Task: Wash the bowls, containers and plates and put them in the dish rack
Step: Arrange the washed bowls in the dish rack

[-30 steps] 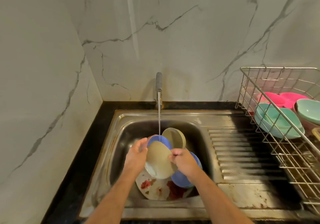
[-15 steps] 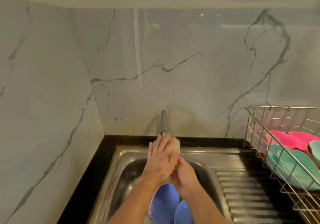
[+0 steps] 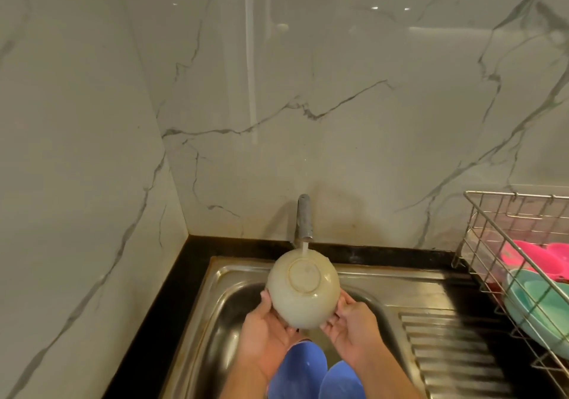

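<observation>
A beige bowl (image 3: 303,289) is held upside down under the running tap (image 3: 304,218), its base facing me, with water falling on its far edge. My left hand (image 3: 268,334) grips its left side and my right hand (image 3: 351,329) grips its right side, both from below. Beneath my wrists, two blue dishes (image 3: 297,371) lie in the steel sink (image 3: 228,309). The wire dish rack (image 3: 492,244) at the right holds pink dishes (image 3: 523,258) and teal bowls (image 3: 535,303).
A ribbed steel drainboard (image 3: 446,349) lies between the sink and the rack. Marble walls stand behind and to the left, with a black counter strip (image 3: 172,300) round the sink.
The view tilted up. The beige bowl was lifted from the sink pile up under the tap and turned over, so its base now faces me, with both hands holding its sides.
</observation>
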